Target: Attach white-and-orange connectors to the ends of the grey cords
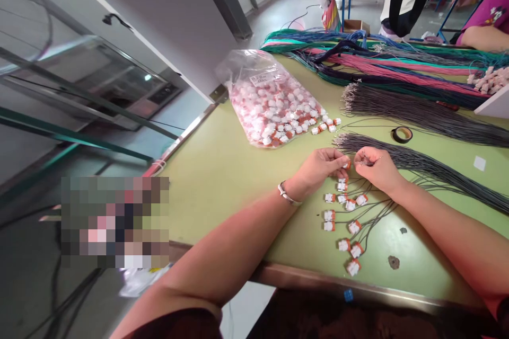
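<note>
My left hand (324, 167), a bracelet at its wrist, is closed on a small orange-and-white connector (347, 164) between thumb and fingers. Just to its right, my right hand (376, 167) pinches thin dark wires whose metal tips (369, 159) show above the fingers. Both hands are close together but apart. Below them several connectors with grey wires attached lie on the green table, among them one connector (353, 267) near the front edge. A bundle of dark wires (421, 164) with bare metal tips lies right behind my right hand.
A clear plastic bag (274, 100) full of connectors lies at the back left, with several loose connectors (324, 125) at its mouth. Behind stretch another dark wire bundle (417, 116) and coloured wires (382, 63). Black tape (401, 134) lies on the table (222, 169). A person's arm (483, 38) shows far right.
</note>
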Tool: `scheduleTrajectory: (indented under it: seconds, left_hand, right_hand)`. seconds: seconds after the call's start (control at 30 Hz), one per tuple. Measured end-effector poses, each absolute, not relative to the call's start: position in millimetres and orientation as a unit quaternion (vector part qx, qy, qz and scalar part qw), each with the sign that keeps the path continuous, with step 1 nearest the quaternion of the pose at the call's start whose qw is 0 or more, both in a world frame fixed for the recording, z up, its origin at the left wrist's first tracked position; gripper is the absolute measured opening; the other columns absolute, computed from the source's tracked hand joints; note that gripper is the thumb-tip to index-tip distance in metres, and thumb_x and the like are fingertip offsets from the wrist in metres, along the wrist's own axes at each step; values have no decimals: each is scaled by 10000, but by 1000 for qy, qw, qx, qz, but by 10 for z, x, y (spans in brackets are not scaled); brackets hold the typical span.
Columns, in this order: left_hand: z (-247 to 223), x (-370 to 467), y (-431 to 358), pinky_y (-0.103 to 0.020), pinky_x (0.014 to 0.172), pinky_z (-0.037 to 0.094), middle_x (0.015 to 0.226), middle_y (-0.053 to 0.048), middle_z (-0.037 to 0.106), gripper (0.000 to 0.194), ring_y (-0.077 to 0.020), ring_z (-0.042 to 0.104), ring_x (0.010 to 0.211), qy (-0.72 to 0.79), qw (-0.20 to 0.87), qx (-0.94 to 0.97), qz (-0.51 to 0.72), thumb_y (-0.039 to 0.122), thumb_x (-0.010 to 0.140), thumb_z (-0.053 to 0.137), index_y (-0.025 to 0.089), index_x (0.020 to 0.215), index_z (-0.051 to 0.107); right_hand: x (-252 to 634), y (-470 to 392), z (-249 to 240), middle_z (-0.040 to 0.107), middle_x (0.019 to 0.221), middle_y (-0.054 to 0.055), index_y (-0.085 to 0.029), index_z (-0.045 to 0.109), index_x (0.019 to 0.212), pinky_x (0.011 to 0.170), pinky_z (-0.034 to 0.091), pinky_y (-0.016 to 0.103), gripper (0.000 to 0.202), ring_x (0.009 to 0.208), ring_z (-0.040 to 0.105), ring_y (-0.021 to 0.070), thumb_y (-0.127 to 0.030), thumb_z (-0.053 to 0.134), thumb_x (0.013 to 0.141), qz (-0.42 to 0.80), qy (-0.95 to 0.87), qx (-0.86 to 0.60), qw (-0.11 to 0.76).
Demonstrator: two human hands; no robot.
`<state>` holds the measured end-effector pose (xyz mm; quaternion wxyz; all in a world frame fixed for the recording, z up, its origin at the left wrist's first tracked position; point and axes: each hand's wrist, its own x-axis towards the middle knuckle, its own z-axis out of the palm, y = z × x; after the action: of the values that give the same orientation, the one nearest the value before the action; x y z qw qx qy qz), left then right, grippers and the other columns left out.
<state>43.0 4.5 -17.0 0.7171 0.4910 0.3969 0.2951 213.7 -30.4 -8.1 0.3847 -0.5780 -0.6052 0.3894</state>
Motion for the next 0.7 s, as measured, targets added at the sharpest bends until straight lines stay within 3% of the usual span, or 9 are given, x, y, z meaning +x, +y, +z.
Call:
scheduleTrajectory:
  seconds: [0.37, 0.53, 0.7]
  left_hand:
    - [-141, 521, 23, -185, 519, 481, 542, -15, 652, 246, -77, 592, 475, 413, 705, 483, 314, 301, 738, 766, 107, 703, 618]
    - [-108, 472, -2, -172, 418, 324, 478, 38, 555, 279, -40, 427, 399, 411, 658, 569, 272, 384, 729, 739, 128, 692, 637]
    - [3, 325, 40, -226, 586, 458, 700, -34, 669, 203, -110, 564, 608, 325, 555, 748, 164, 336, 742, 708, 145, 675, 695]
  right_hand:
    - [2098, -311, -199, 550, 574, -24, -180, 553, 671, 542, 338, 259, 119, 540, 427, 107, -276, 514, 613, 372, -601, -603, 370]
    - [2176, -280, -99, 517, 549, -33, -186, 545, 625, 535, 346, 257, 100, 530, 420, 100, -273, 593, 624, 405, -591, -576, 395]
    - [2245, -242, -69, 530, 555, -36, -192, 565, 730, 487, 388, 256, 304, 482, 459, 101, -472, 677, 691, 504, -483, -558, 449]
